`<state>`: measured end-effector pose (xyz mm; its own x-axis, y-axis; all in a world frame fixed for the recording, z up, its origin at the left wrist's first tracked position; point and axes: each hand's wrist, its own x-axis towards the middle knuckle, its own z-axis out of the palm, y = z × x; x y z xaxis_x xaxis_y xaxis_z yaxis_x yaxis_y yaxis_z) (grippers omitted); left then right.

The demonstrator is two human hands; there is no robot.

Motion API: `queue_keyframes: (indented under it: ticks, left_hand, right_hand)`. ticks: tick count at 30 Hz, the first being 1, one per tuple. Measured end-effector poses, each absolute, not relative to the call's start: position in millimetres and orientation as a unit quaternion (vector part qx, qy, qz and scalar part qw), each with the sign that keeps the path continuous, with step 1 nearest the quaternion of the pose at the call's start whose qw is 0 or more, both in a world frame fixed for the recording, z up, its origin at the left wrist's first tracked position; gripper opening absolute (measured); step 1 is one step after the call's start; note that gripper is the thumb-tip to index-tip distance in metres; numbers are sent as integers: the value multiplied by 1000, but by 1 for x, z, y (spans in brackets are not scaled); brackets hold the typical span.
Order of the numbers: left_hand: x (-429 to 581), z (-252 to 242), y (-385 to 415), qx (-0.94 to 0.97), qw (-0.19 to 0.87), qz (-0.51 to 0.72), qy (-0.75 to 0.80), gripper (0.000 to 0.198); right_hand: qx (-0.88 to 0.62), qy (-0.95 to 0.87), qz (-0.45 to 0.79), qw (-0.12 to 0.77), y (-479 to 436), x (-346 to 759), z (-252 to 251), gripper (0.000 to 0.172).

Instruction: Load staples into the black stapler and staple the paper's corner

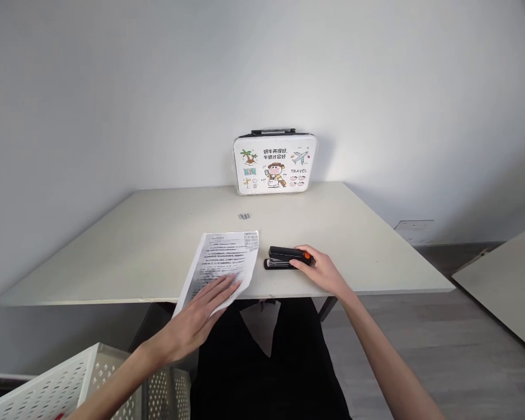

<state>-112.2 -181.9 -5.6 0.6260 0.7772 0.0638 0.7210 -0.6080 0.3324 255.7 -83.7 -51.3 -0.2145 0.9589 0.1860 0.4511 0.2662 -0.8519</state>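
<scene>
A printed sheet of paper (227, 251) lies on the table, its lower part reaching past the front edge. My left hand (205, 306) rests flat on the lower part of the paper with its fingers stretched out. To the right of the paper, a black stapler (284, 254) with an orange patch stands on the tabletop, its jaw pointing left. My right hand (318, 269) grips the stapler's rear end between thumb and fingers. Whether other sheets lie under the top one, I cannot tell. Beyond the paper sit a few small grey strips, apparently staples (244, 216).
A white case (275, 163) with cartoon prints and a black handle stands against the wall at the back of the pale table (157, 233). Below the table at left is a white perforated basket (48, 385). A white panel (503, 286) stands at far right.
</scene>
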Motion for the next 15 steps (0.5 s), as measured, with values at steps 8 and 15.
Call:
queue_keyframes:
  ticks: [8, 15]
  left_hand:
    - [-91, -9, -209, 912, 159, 80, 369, 85]
    - [-90, -7, -204, 910, 222, 63, 345, 87]
  right_hand:
    - [-518, -697, 329, 371, -88, 254, -49, 39]
    - [-531, -697, 324, 357, -86, 256, -52, 40]
